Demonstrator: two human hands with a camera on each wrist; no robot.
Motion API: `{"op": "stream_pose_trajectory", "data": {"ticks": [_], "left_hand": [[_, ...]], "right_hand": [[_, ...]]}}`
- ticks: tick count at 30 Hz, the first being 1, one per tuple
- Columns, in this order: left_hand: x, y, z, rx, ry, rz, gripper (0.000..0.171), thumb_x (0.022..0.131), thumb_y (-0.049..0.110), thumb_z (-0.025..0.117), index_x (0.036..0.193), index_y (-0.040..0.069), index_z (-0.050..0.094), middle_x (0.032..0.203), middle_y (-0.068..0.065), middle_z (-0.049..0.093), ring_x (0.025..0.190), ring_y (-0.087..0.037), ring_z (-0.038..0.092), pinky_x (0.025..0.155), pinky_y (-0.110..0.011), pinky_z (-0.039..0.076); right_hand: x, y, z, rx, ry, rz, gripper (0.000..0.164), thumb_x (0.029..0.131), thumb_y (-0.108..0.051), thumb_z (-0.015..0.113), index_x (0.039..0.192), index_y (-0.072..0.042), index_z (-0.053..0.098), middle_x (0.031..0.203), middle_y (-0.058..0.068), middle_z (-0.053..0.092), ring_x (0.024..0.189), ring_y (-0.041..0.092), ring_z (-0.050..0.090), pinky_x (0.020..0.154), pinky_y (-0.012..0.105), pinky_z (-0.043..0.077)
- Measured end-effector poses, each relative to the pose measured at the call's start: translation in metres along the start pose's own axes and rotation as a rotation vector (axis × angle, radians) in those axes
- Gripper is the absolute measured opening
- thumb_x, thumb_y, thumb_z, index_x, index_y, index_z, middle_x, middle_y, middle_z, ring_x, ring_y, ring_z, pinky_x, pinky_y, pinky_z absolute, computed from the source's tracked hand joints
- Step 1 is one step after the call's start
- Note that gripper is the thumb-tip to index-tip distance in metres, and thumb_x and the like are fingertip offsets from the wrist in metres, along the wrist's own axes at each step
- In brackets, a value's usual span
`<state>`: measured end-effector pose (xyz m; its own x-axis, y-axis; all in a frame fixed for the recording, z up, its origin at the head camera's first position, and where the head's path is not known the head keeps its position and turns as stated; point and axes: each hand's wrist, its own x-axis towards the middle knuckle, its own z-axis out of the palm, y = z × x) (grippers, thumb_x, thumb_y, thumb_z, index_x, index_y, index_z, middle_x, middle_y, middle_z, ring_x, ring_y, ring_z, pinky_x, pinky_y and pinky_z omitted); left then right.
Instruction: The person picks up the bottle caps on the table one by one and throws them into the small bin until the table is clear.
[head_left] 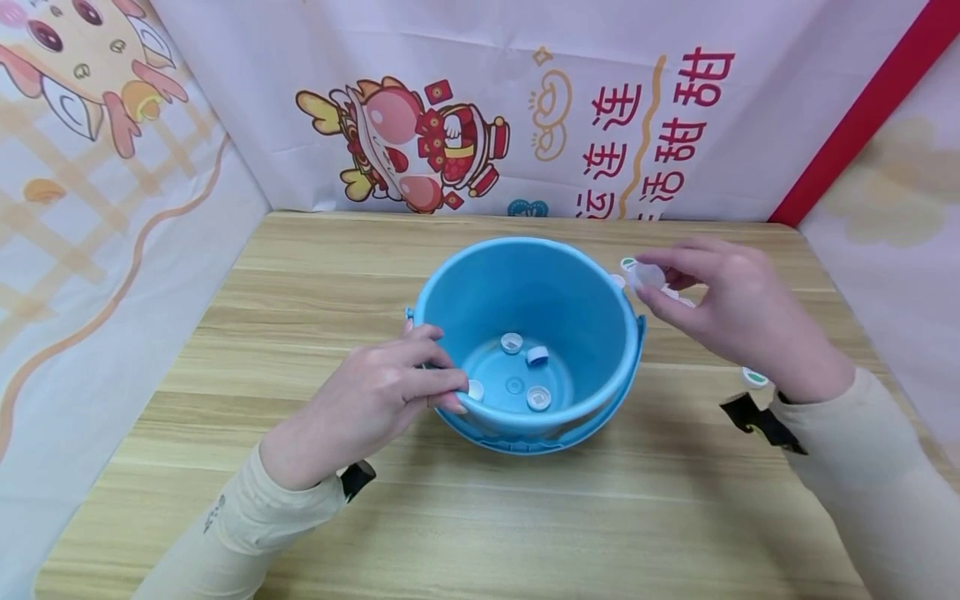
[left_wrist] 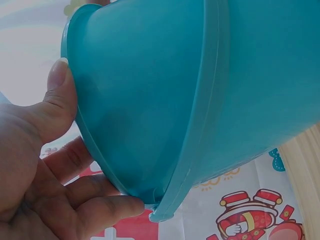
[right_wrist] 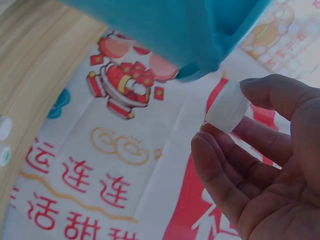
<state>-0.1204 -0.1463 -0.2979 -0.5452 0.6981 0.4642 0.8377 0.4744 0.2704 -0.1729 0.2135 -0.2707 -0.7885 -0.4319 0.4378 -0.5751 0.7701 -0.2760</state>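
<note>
A light blue bucket (head_left: 525, 250) stands upright on the wooden table, its handle lowered against the near side. My left hand (head_left: 390, 375) holds the bucket's near-left rim; in the left wrist view the thumb (left_wrist: 59, 80) lies along the rim's edge. To the right of the bucket, my right hand (head_left: 720, 292) pinches a white bottle cap (right_wrist: 228, 106) between thumb and fingers, raised above the table. Several bottle caps lie on the bucket's floor, among them one with a blue edge (head_left: 537, 357) and a white one (head_left: 538, 398) near the front.
More caps lie on the table right of the bucket, partly hidden behind my right hand, including a green-topped cap (head_left: 628, 263). Another green-and-white cap (head_left: 754, 377) sits by the right wrist. A printed cloth (head_left: 465, 50) hangs behind the table (head_left: 285, 292) and along its sides.
</note>
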Motion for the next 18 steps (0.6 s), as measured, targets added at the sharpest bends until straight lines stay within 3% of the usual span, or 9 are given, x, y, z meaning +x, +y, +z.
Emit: {"op": "stream_pose_trajectory", "data": {"ticks": [8,12,18], "left_hand": [[0.000,0.001,-0.001,-0.005,-0.007,-0.014,0.025,0.079,0.019,0.081,0.103,0.012,0.079,0.095,-0.005,0.070,0.112,-0.032,0.065,0.101,-0.055,0.040],[-0.001,0.001,-0.001,-0.006,-0.007,-0.010,0.024,0.080,0.019,0.081,0.102,0.012,0.079,0.095,-0.004,0.070,0.112,-0.032,0.065,0.101,-0.056,0.040],[0.000,0.002,-0.001,-0.009,-0.011,-0.014,0.024,0.080,0.020,0.081,0.102,0.013,0.079,0.095,-0.004,0.070,0.112,-0.033,0.065,0.101,-0.056,0.040]], "right_hand": [[0.005,-0.028,0.003,0.032,-0.052,-0.121,0.041,0.078,-0.012,0.086,0.116,-0.005,0.073,0.103,0.010,0.069,0.084,0.023,0.069,0.064,0.036,0.061],[0.007,-0.032,0.007,0.042,-0.088,-0.130,0.039,0.080,-0.015,0.085,0.116,-0.006,0.073,0.102,0.007,0.069,0.084,0.019,0.067,0.062,0.031,0.060],[0.009,-0.032,0.008,0.035,-0.135,-0.124,0.048,0.076,-0.018,0.089,0.119,-0.008,0.071,0.106,0.007,0.069,0.089,0.021,0.068,0.064,0.032,0.061]]}}
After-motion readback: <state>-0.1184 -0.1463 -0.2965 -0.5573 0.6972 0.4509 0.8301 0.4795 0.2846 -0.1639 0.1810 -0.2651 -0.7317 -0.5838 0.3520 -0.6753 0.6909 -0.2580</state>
